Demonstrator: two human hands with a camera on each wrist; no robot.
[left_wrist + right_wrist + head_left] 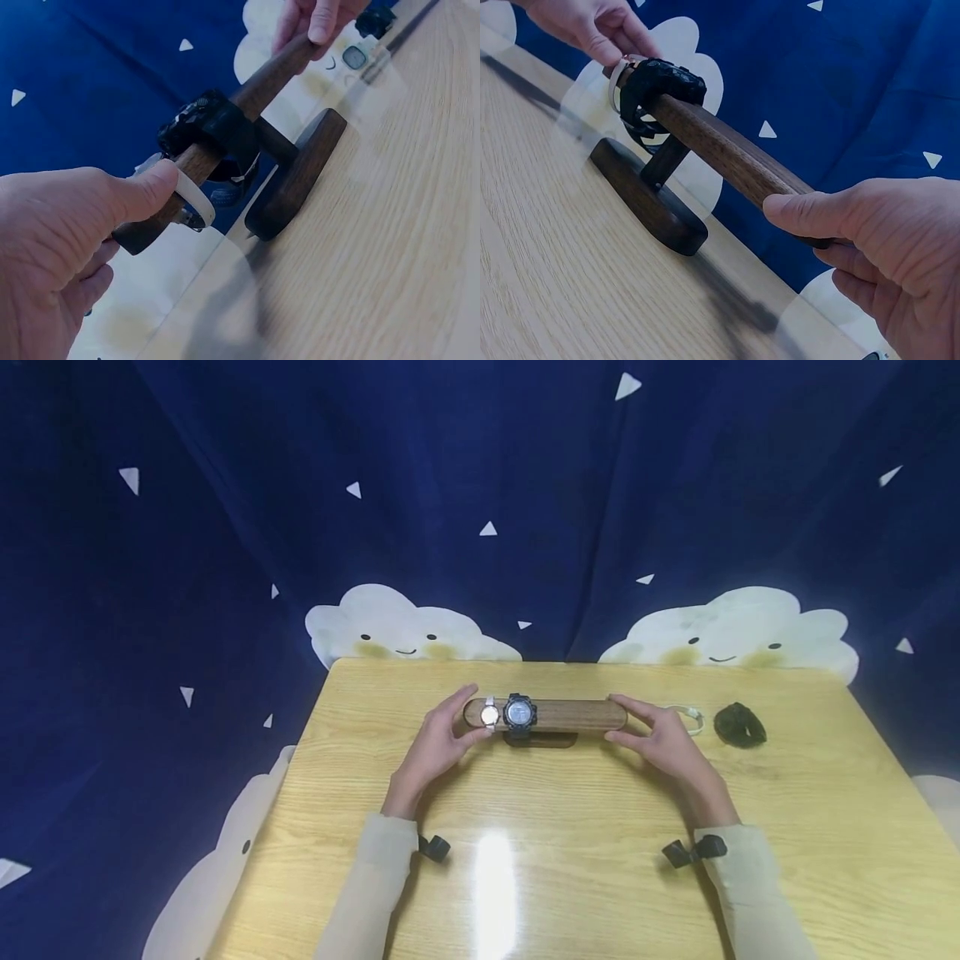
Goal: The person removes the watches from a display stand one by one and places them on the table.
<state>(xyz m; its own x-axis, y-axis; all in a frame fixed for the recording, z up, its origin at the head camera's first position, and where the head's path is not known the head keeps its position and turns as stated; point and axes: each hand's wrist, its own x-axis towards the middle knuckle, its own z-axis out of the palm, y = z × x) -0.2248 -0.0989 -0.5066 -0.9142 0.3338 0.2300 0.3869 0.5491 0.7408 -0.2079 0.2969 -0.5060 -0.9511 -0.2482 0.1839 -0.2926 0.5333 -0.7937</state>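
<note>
A dark wooden T-shaped watch stand stands on the table, its long crossbar [577,715] above a short base [656,206]. Near the bar's left end hang a white-strapped watch [490,716] and, beside it, a chunky black watch [520,713]. My left hand [437,742] grips that left end, the thumb against the white strap [196,201]. At the opposite end, my right hand [666,742] holds the bar between thumb and fingers. Whether the base fully touches the table cannot be told.
Right of the stand, a square-faced watch with a pale strap [693,717] lies on the wooden table [600,860]. A black rounded item [740,725] of unclear kind sits farther right. Behind the table hangs a dark blue curtain [450,443] with clouds.
</note>
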